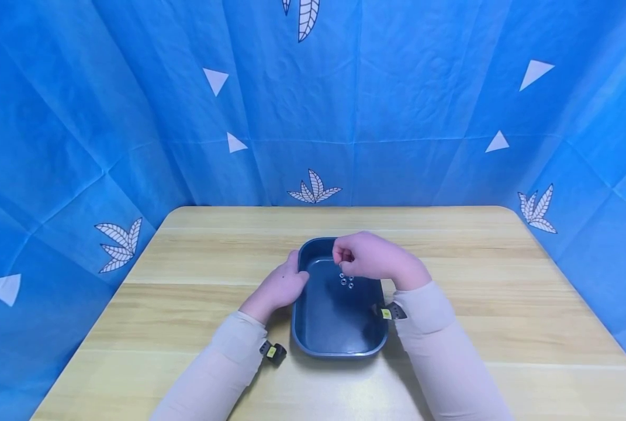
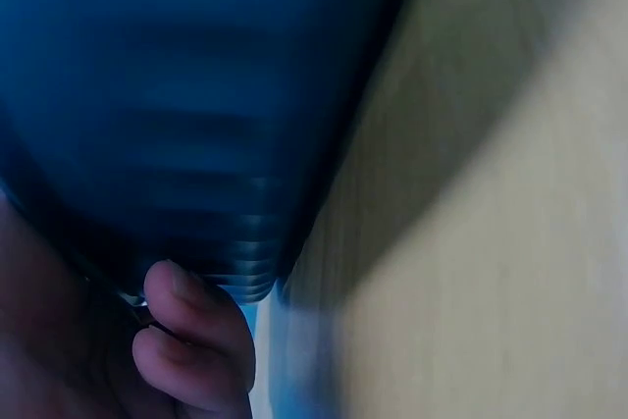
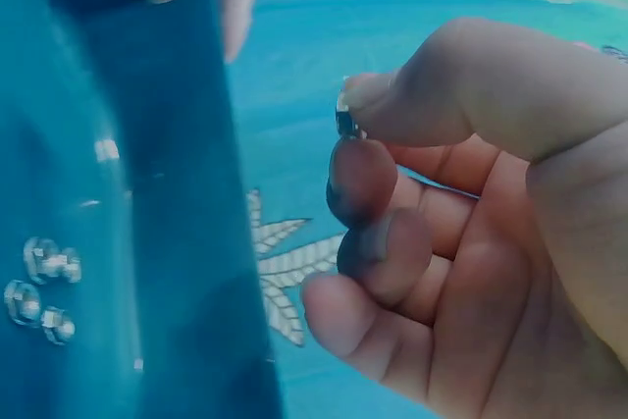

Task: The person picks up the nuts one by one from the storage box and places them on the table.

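A dark blue rectangular tray (image 1: 334,330) with raised walls stands on the table. My left hand (image 1: 283,283) grips its left wall, thumb over the rim and fingers against the outside. In the left wrist view, curled fingers (image 2: 201,340) show by the tray's ribbed outer wall (image 2: 186,144). Above the tray's far right part, my right hand (image 1: 373,257) pinches a small shiny metal nut (image 3: 345,118) between thumb and index finger. Several similar metal nuts (image 3: 24,303) lie loose on the tray floor below that hand.
The tray rests on a pale wooden table (image 1: 502,292) with rounded far corners. A blue curtain (image 1: 397,88) with leaf and triangle prints hangs behind and along both sides. Each wrist wears a dark strap with a small camera, such as the left wrist camera (image 1: 277,354).
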Available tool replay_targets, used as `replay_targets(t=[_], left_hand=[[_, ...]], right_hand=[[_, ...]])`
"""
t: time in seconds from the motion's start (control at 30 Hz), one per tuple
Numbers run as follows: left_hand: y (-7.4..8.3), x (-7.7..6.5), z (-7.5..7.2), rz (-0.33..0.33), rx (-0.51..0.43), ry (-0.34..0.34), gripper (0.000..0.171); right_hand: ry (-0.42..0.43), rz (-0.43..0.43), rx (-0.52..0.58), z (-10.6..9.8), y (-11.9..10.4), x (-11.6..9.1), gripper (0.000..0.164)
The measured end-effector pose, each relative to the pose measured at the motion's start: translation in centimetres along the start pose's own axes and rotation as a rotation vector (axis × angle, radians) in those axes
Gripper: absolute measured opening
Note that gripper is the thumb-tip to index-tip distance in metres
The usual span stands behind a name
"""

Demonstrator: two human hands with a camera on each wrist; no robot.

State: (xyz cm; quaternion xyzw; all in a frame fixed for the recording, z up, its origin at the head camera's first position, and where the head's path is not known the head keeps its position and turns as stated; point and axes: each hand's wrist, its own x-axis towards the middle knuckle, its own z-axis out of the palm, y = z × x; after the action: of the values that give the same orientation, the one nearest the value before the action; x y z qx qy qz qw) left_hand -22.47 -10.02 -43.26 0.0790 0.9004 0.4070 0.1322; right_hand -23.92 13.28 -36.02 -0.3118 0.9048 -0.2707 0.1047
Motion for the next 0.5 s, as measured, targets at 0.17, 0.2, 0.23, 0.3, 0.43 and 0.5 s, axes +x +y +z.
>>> replay_targets(t=[0.17,0.2,0.23,0.3,0.43,0.5], left_hand=[[-0.1,0.0,0.1,0.002,-0.017,0.000,0.058],[-0.2,0.0,0.1,0.003,-0.015,0.002,0.058],[-0.1,0.0,0.1,0.002,-0.012,0.005,0.058],[-0.1,0.0,0.1,0.004,-0.007,0.006,0.058],[-0.1,0.0,0.1,0.000,-0.009,0.002,0.059],[-0.1,0.0,0.1,-0.005,-0.014,-0.001,0.060]], right_hand=[[0.049,0.023,-0.008,-1.0,0.0,-1.1,0.012],[0.061,0.027,-0.007,-1.2,0.1,-1.3,0.012],[0.072,0.031,-0.004,-1.4,0.1,-1.5,0.012],[0.093,0.038,-0.001,-1.7,0.4,-1.8,0.012],[0.118,0.061,0.013,-2.3,0.9,-2.4,0.011],[0.127,0.076,0.006,-2.5,1.2,-2.7,0.010]])
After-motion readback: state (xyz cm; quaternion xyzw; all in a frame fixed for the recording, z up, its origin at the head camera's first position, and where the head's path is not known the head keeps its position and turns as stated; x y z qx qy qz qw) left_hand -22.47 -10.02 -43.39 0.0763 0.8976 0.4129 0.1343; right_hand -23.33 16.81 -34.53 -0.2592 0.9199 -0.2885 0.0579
